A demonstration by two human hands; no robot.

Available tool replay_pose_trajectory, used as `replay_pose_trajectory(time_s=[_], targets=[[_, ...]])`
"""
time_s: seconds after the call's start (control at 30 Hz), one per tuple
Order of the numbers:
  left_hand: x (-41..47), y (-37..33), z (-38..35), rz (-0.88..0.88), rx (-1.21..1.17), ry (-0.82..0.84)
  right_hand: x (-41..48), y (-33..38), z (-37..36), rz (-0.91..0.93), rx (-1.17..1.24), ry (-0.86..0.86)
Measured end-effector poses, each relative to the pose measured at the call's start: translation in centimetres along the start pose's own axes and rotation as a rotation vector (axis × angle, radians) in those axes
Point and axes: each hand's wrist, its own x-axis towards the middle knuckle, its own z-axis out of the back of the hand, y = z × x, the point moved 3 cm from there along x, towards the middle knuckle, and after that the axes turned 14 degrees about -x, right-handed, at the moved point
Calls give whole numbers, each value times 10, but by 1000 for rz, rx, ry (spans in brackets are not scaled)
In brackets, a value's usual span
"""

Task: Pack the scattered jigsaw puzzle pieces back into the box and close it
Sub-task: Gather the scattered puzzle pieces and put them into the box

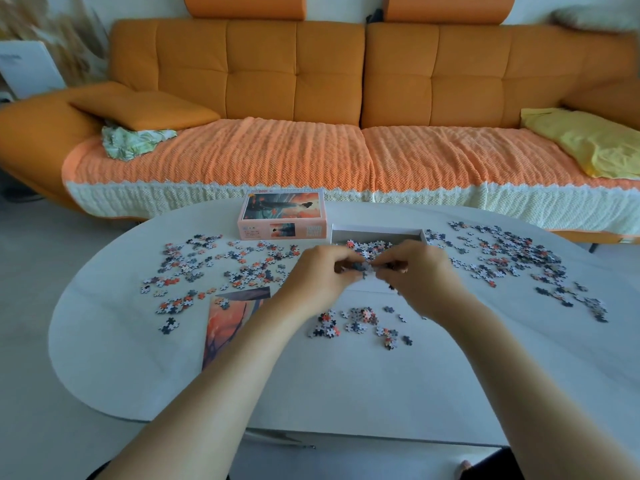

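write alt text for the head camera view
The left hand and right hand pinch a clump of small cardboard jigsaw pieces over the open white box tray. More pieces lie scattered across the oval white table, with the pink box lid and an orange sofa behind.

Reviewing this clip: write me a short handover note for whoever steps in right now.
Left hand and right hand: both pinch a clump of pieces over the near side of the open tray.
The tray holds some pieces; the lid lies left of it on the table.
Left to do: drop the clump, gather the left scatter, right scatter and near scatter, then fit the lid.
A picture sheet lies partly behind the left forearm.
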Motion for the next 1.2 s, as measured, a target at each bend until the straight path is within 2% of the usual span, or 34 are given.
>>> replay_pose_trajectory(time_s=[0.1,0.2,0.33,0.4,0.53,0.63,0.7,0.77,0.87,1.0,1.1,1.2], targets=[[17,-7,-2,-52,-34,-84,12,-5,4,34,-16,-180],[33,-4,-6,-92,18,-158,21,-13,-1,63,-38,-259],[42,9,-21,-131,199,15,27,-23,-17,45,-83,-41],[42,13,-25,-140,251,83,27,-25,-19,51,-87,0],[41,12,-19,-241,333,-13,25,-22,-12,98,-104,-116],[38,12,-10,-272,315,-114,22,-21,-15,120,-172,-72],[37,15,-9,-302,401,-100,18,-19,-22,168,-218,26],[35,20,-12,-272,495,4,14,-20,-27,191,-246,60],[29,26,-12,-221,475,86,11,-21,-23,206,-230,-13],[15,21,-1,-305,430,16,5,-14,-9,274,-171,-185],[-1,10,11,-322,412,2,-6,-2,-6,337,-129,-68],[-18,10,19,-77,402,216,-20,5,-20,363,-214,158]])
